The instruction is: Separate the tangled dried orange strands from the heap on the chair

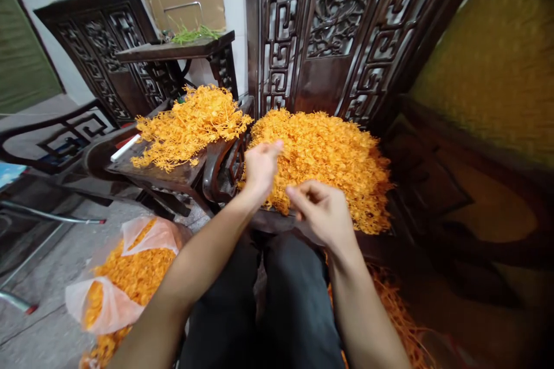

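Observation:
A large heap of orange plastic-looking pieces point(329, 155) covers the dark carved wooden seat in front of me. My left hand point(261, 167) is over the heap's left edge, fingers curled together with the thumb toward the right. Just right of it and lower, my right hand point(318, 204) is over the near edge, its fingers curled in toward the thumb. The two hands are a small gap apart. Whatever either hand may be pinching is too small or blurred to make out. A second orange pile point(190, 127) lies on the small dark side table to the left.
An open plastic bag point(149, 236) of orange pieces is on the floor at lower left. A white stick point(125, 148) lies on the side table. Green strands point(197, 33) rest on a higher table behind. Reddish-orange strands point(396, 305) are low at right, beside my legs.

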`<state>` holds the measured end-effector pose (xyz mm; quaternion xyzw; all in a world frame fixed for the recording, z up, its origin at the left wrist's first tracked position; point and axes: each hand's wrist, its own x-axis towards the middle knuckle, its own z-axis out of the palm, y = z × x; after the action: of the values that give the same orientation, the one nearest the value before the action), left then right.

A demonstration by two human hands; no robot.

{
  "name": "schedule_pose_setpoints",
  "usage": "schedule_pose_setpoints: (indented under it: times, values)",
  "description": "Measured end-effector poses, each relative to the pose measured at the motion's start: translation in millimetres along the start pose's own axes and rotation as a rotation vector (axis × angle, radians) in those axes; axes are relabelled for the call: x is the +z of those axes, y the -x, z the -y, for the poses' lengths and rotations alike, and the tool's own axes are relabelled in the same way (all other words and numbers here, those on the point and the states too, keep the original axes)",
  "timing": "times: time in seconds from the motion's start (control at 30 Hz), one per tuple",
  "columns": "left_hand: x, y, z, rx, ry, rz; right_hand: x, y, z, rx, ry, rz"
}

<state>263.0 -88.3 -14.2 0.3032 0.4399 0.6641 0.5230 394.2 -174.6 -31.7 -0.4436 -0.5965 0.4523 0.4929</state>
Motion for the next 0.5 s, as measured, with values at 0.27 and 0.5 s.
schedule_pose_setpoints:
  times: [0.27,0.5]
  values:
    - [-23.6,11,-2,-0.220,-0.396,0.733,-50,-10,8,-0.161,0.152,-0.303]
    - [-26.8,11,-9,-0.218,-0.646,0.843,-52,-71,-6,-0.277,0.127,-0.233]
